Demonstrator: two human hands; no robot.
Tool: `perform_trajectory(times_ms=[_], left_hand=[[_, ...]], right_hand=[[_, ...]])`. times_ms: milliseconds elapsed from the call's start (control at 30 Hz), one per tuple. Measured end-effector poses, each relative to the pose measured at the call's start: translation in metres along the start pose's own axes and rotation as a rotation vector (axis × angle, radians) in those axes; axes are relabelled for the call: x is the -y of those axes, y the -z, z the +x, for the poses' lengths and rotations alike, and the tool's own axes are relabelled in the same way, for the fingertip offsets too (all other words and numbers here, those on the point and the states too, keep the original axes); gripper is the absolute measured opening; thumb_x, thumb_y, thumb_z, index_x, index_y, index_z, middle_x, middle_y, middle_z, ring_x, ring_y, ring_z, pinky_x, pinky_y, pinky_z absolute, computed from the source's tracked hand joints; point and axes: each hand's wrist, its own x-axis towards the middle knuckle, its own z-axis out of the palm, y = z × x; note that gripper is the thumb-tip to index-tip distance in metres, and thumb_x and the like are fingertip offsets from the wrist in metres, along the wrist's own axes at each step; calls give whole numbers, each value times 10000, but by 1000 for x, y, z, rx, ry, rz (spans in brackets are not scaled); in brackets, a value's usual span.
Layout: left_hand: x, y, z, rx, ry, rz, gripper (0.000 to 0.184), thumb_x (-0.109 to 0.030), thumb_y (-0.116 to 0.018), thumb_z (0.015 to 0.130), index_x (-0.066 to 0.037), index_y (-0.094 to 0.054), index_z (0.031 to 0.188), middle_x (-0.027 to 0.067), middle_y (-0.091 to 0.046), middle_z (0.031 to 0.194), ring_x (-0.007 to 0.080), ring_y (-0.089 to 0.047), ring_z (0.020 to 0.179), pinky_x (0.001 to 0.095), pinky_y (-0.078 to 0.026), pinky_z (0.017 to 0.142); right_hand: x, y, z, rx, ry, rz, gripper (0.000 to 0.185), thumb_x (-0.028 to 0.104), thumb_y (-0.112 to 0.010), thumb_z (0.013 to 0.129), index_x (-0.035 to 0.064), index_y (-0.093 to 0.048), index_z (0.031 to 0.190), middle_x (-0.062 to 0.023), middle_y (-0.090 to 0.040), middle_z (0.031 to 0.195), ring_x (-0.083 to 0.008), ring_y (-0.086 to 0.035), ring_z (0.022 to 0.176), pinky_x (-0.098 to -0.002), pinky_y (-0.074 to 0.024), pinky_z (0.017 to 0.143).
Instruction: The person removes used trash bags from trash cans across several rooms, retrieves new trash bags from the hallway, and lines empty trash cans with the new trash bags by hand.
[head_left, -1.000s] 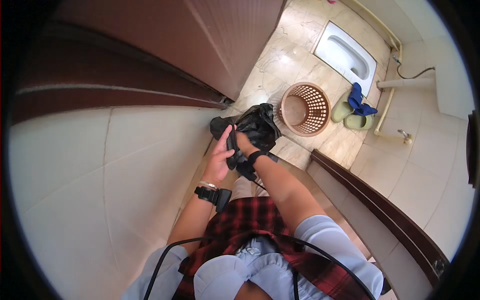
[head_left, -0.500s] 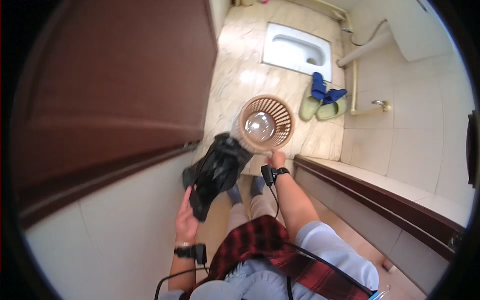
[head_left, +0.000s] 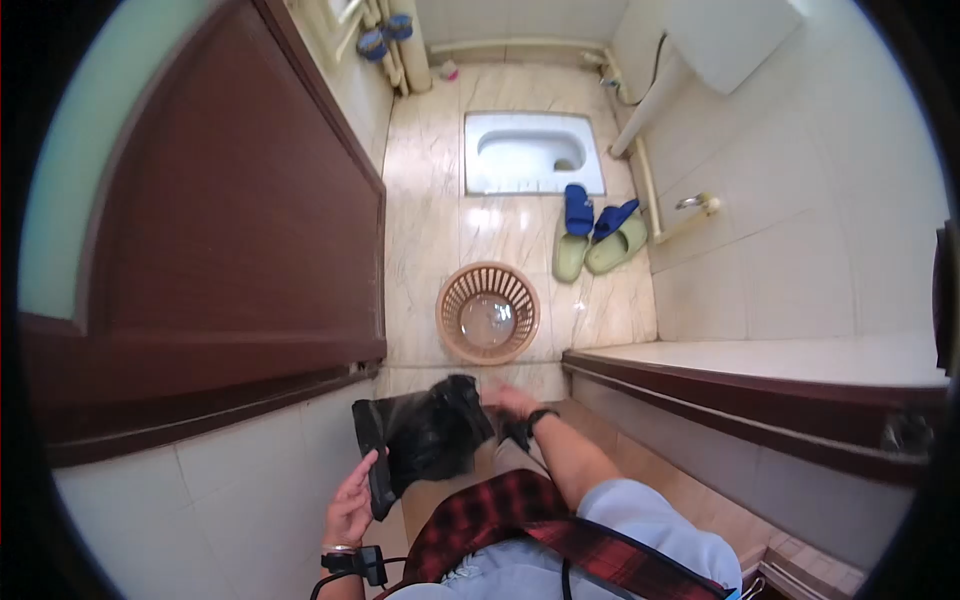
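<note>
A black plastic bag [head_left: 435, 440] hangs in front of my legs, its edge pinched in my left hand [head_left: 350, 505]. My right hand [head_left: 510, 398] is beside the bag's far right corner, smeared by motion, so its fingers are unclear and I cannot tell if it touches the bag. Beyond both hands a brown slatted wastebasket [head_left: 447, 320] stands upright on the tiled floor, with no hand on it. Looking down into it, I see a shiny pale bottom.
A white squat toilet [head_left: 530, 188] is set into the floor ahead. Blue slippers [head_left: 579, 210] and green slippers [head_left: 571, 257] lie near it. A brown door [head_left: 240, 220] stands at left; a tap [head_left: 697, 203] juts from the right wall.
My right hand has let go of the wastebasket, which now stands on the floor, and has come back toward the bag. The bag is more spread out in front of me.
</note>
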Motion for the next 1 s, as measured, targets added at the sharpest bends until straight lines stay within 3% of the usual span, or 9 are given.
perform_trajectory(times_ms=[33, 67, 133, 233, 433, 667, 833, 967, 1000], left_hand=[[-8, -8, -4, 35, -16, 12, 769, -119, -574, 726, 64, -195, 1370, 145, -234, 1438, 227, -286, 1307, 307, -243, 1059], [-19, -18, -12, 89, 49, 23, 787, -126, -586, 720, 62, -189, 1373, 138, -229, 1441, 210, -296, 1300, 283, -262, 1041], [-38, -25, -18, 185, 174, 80, 820, -115, -605, 709, 51, -169, 1383, 113, -216, 1447, 164, -325, 1276, 226, -308, 989], [-55, -31, -31, 388, 304, 25, 763, -67, -567, 756, 44, -152, 1387, 106, -207, 1448, 176, -385, 1237, 242, -321, 990], [-55, -42, -41, 588, 372, 72, 662, -43, -527, 802, 58, -201, 1369, 152, -295, 1402, 219, -385, 1241, 324, -289, 1043], [31, -114, -31, 786, 552, 201, 545, -202, -525, 866, 26, -323, 1318, 178, -410, 1326, 239, -454, 1177, 348, -305, 1033], [115, -184, -39, 926, 761, 444, 340, -232, -505, 897, -5, -510, 1150, 87, -593, 1107, 199, -542, 1044, 334, -416, 921], [207, -216, -32, 579, 754, 404, 203, -180, -533, 888, -19, -574, 1003, 85, -616, 960, 193, -585, 911, 336, -455, 856], [227, -218, -29, 457, 729, 334, 163, -161, -541, 881, -19, -587, 947, 88, -617, 918, 202, -589, 884, 334, -465, 833]], right_hand=[[48, -28, -66, 295, 28, 65, 761, 380, -654, 792, 49, -272, 1360, -102, -486, 1230, -236, -460, 1105, -414, -347, 970], [50, -48, -98, 344, 133, 100, 705, 317, -672, 790, 74, -307, 1342, -82, -494, 1220, -222, -465, 1098, -383, -351, 968], [64, -78, -160, 174, 30, 12, 697, 224, -759, 689, 72, -406, 1271, -86, -554, 1128, -190, -505, 1032, -315, -415, 887], [-34, -86, -135, -563, 163, -266, 390, 151, -743, 636, 26, -605, 979, -99, -640, 843, -219, -602, 757, -325, -475, 694], [-87, -83, -240, -923, 476, 179, 167, 154, -667, 703, 26, -610, 795, -55, -602, 706, -182, -572, 656, -317, -457, 602], [-77, -88, -416, -670, 595, 763, 81, 76, -604, 747, 64, -560, 814, -10, -554, 757, -159, -546, 699, -300, -462, 621], [-49, -104, -472, -1135, 1052, -574, 254, 127, -609, 747, 48, -561, 983, -103, -582, 887, -250, -569, 813, -346, -468, 710], [-47, -105, -528, -1012, 707, -831, 322, 160, -607, 739, 68, -580, 1046, -135, -561, 972, -309, -558, 891, -362, -463, 776], [-50, -94, -545, -955, 838, -814, 316, 201, -615, 740, 78, -592, 1030, -133, -572, 933, -309, -560, 887, -360, -464, 770]])
